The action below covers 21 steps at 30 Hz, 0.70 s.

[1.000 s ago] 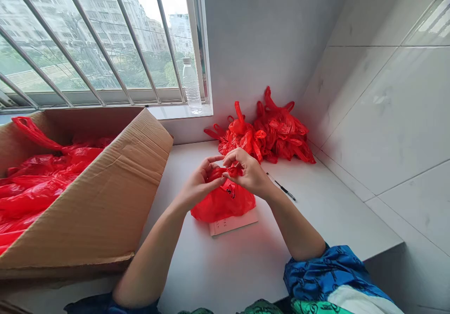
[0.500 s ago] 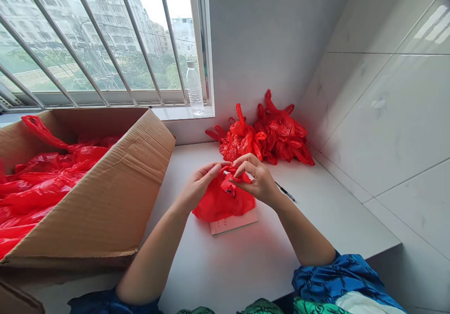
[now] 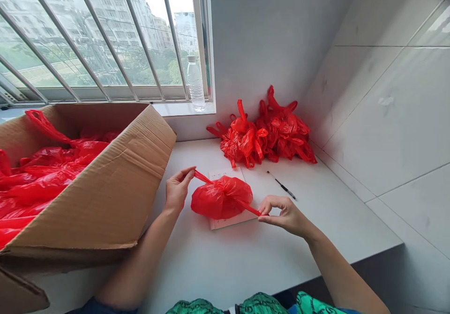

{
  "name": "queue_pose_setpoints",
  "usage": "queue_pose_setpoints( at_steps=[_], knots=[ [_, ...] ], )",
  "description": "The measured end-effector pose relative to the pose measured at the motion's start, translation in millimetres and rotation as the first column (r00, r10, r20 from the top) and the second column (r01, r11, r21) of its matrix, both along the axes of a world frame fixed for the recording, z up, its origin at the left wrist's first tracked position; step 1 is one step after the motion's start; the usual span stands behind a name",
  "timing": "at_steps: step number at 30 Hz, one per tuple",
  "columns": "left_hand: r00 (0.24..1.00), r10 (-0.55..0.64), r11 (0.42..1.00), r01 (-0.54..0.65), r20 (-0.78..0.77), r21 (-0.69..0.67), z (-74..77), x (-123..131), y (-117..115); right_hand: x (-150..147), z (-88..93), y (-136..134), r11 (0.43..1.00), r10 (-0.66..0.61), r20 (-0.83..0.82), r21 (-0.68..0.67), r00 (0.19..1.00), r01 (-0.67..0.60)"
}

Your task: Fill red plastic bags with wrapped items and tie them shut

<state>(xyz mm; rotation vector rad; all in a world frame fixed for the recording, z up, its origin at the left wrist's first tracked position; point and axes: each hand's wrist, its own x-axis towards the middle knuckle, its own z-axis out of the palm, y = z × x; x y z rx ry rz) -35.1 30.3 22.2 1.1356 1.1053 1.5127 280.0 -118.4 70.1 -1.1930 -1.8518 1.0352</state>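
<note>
A filled red plastic bag (image 3: 218,199) rests on a white booklet (image 3: 232,221) in the middle of the counter. Its neck is gathered, and its two handles are stretched out to opposite sides. My left hand (image 3: 177,188) pinches one handle at the upper left. At the lower right, my right hand (image 3: 283,214) has the other handle between thumb and fingers. What the bag contains is hidden. A black pen (image 3: 283,186) lies just beyond my right hand.
A large cardboard box (image 3: 101,187) full of red plastic bags (image 3: 45,183) takes up the left side. Tied red bags (image 3: 267,133) are heaped against the back wall. A clear water bottle (image 3: 196,84) stands on the sill by the barred window. Tiled wall (image 3: 393,117) rises at right.
My hands were close together at the bag's top; they have moved apart, left and right, drawing the handles out. The bag's neck is now tight, and more of the booklet and pen shows.
</note>
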Motion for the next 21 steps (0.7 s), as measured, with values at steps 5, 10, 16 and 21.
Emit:
queue_pose_setpoints(
  at_steps=[5,10,16,21],
  knots=[
    [0.948,-0.138,0.990,0.130,-0.287,-0.045,-15.9,-24,-18,25,-7.6,7,0.994,-0.070,0.071,-0.080,0.995,0.076],
    [0.601,-0.173,0.965,0.262,-0.780,-0.012,1.2,-10,-42,-3,-24.9,39,0.909,-0.200,0.456,0.416,0.867,-0.009],
    [0.344,0.043,0.880,0.431,-0.938,0.199,6.9,42,-47,-64,-43.0,91,0.823,-0.160,0.536,0.536,0.829,-0.188],
    [0.287,0.076,0.874,0.442,-0.955,0.202,-33.5,37,-33,-69,-63.1,100,0.865,-0.219,0.584,0.488,0.782,-0.122]
  ],
)
